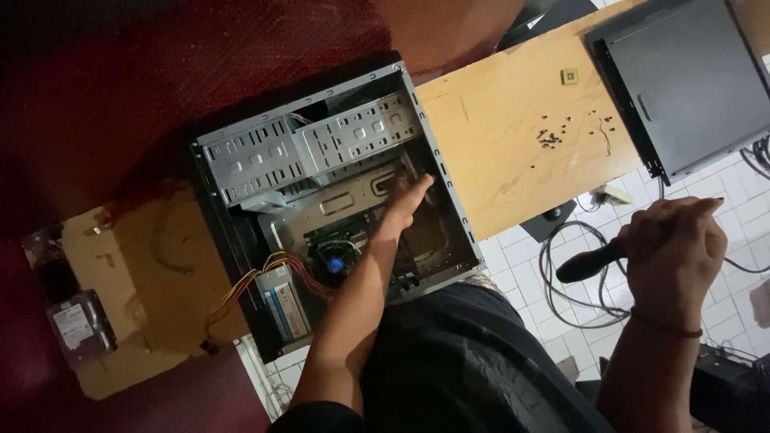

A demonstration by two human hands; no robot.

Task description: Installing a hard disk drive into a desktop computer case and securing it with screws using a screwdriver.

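While the open computer case (321, 200) lies on its side on the wooden bench (513, 136), the lines below tell where each hand is.

Step in hand: judging from the pose, work inside the case, with the tool held back for now.

Left hand: the left hand (407, 199) reaches into the case, fingers stretched flat near the metal tray below the drive bays (313, 148); its grip is loose and open, holding nothing that I can see (the fingertips are partly lost in shadow).

Right hand: the right hand (674, 248) is off to the side over the tiled floor (754, 200), well apart from the case, its grip closed around a screwdriver (589, 263) with a dark handle that points back toward the case.

Inside the case: a motherboard with a blue-centred cooler fan (335, 263), a bundle of yellow and red wires (277, 269), and a silver power supply (282, 301) at the near edge.

On the bench: a scatter of small dark screws (553, 135), a square processor chip (570, 76), and a dark flat case panel (682, 80) at the far right; a hard drive (76, 325) lies at the left end.

Next move calls for: as a judgement only, the screwdriver would have to cross the gap to the case and meet a fastening that the left hand marks or steadies; which one cannot be told.
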